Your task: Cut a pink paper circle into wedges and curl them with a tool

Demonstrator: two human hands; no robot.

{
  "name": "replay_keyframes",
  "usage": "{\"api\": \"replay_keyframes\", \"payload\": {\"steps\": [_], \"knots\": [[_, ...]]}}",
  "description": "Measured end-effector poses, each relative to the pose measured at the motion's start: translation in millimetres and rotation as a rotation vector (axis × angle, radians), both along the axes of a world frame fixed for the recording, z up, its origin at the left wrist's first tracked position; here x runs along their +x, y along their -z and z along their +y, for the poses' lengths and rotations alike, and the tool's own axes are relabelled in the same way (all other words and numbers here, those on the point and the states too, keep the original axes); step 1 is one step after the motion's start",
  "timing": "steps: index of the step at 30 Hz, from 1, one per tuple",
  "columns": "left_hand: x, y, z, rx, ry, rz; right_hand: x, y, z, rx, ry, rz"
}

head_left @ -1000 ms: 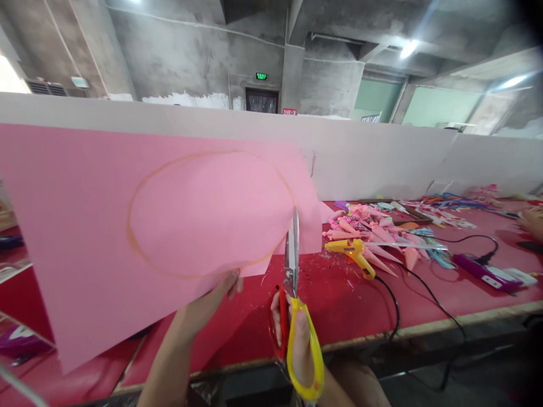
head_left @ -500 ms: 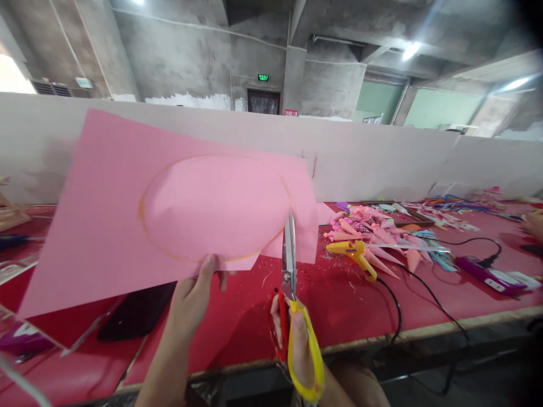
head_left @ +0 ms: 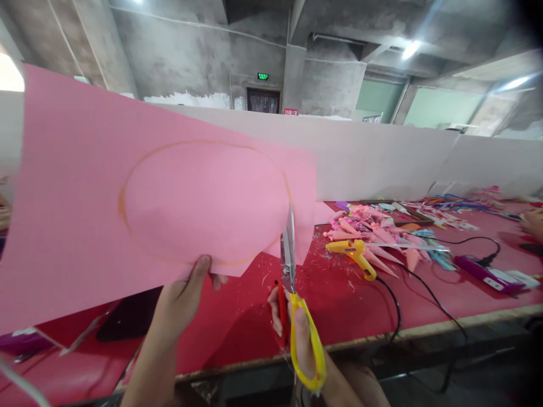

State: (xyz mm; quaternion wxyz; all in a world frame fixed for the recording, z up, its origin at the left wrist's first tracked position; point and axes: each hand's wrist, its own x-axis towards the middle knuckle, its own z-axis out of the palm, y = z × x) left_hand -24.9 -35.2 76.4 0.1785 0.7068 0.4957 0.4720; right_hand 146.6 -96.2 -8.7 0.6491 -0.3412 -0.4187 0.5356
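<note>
A large pink paper sheet (head_left: 203, 198) with a yellow-orange oval outline is held up over the red table. My left hand (head_left: 190, 294) pinches its lower edge, thumb in front, just below the oval. In my right hand (head_left: 299, 333) is a pair of scissors (head_left: 288, 254) with one yellow and one red handle. The blades point upward and lie in a cut at the right end of the oval, along the drawn line. A strip of the sheet hangs free on the right of the blades.
A yellow glue gun (head_left: 354, 254) with a black cable lies right of the scissors, against a pile of pink cone-shaped pieces (head_left: 369, 223). Farther right is a purple power strip (head_left: 487, 274). A white partition (head_left: 382, 164) stands behind; another person's hand (head_left: 532, 223) shows at the right edge.
The sheet has turned and come nearer, its left side shifting left and its top left corner rising. My left hand moved slightly left with it. The blades sit slightly higher along the outline.
</note>
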Motion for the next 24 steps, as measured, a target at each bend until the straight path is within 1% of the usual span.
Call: {"api": "replay_keyframes", "payload": {"steps": [2,4,7,10,13,17,21,24], "knots": [[1,-1.0,0,-0.017,0.036,0.009,0,3.1,0,0.012,-0.020,0.005],[4,-1.1,0,-0.041,0.059,0.017,-1,3.6,-1,0.005,0.010,0.002],[8,0.6,0,-0.097,0.099,0.033,-4,-0.8,-1,-0.037,0.080,0.014],[10,2.7,0,-0.152,0.144,0.026,-6,-5.7,0,-0.066,0.102,0.025],[11,3.4,1,-0.168,0.167,0.013,-7,-5.6,1,-0.079,0.126,0.031],[11,2.6,1,-0.183,0.161,-0.002,-7,0.0,2,-0.102,0.185,0.040],[10,1.4,1,-0.151,0.159,0.001,-6,5.5,3,-0.129,0.179,0.037],[9,-0.2,1,-0.139,0.129,-0.015,-7,8.2,3,-0.149,0.182,0.041]]}}
